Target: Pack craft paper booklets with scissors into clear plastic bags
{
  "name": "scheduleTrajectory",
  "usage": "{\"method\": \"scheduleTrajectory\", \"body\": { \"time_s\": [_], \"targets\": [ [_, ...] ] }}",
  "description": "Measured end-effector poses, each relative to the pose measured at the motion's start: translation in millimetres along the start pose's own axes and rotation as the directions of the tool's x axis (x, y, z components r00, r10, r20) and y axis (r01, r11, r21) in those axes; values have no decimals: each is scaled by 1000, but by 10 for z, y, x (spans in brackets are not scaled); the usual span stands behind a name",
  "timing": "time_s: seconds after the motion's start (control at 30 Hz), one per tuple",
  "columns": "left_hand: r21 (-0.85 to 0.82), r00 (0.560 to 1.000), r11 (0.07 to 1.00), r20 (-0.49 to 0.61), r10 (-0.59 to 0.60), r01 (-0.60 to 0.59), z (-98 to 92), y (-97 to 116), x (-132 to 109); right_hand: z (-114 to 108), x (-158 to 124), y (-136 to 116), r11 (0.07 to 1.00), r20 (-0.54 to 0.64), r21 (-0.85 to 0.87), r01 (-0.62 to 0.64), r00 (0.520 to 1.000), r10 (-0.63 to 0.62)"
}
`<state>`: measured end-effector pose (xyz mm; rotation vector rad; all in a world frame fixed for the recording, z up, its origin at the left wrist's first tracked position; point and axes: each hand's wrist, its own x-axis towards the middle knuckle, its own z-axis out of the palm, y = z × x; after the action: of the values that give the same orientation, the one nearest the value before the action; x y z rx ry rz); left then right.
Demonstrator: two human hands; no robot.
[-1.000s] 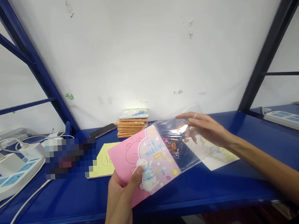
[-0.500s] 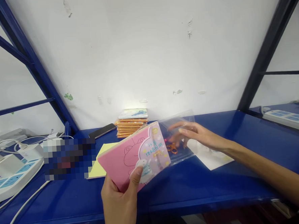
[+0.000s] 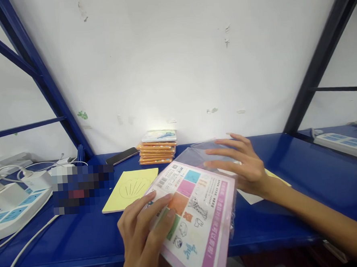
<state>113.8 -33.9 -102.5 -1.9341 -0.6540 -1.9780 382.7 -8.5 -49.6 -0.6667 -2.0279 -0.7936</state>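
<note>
My left hand [image 3: 144, 232] is closed on a pack of craft paper [image 3: 211, 206], its fingers lying across the printed back. That back has coloured squares, animal drawings and a purple strip of text. A clear plastic bag [image 3: 194, 153] surrounds the pack, with its loose end spreading toward the wall. Over that loose end is my right hand [image 3: 243, 165], fingers stretched out and spread; its thumb is hidden behind the bag. A yellow paper pad [image 3: 132, 188] with a shell outline lies left of the pack. Partly under my right hand is a white sheet [image 3: 250, 196].
A stack of orange-edged packs [image 3: 157, 151] stands by the wall, with a dark phone [image 3: 122, 156] at its left. A power strip [image 3: 16, 212] with plugs and cables occupies the left side. Another power strip [image 3: 346, 141] is at the far right of the blue table [image 3: 316, 165].
The pack has flipped from its pink front to its printed back and come nearer. My right hand has turned, its fingers spreading over the bag. The orange scissors seen earlier are now hidden.
</note>
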Motion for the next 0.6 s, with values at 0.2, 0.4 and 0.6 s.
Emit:
{"method": "scheduleTrajectory", "body": {
  "time_s": [0.2, 0.4, 0.6],
  "targets": [
    [51, 996, 998, 77, -45, 41, 68, 73, -45, 82, -71, -92, 989, 66, 133, 61, 995, -70],
    [8, 924, 937, -169, -342, 349, 182, 191, -21, 116, -91, -178, 885, 97, 410, -222, 975, 199],
    [-204, 703, 675, 120, -701, 709, 220, 252, -6, 88, -88, -209, 369, 410, 604, -707, 672, 616]
  ]
}}
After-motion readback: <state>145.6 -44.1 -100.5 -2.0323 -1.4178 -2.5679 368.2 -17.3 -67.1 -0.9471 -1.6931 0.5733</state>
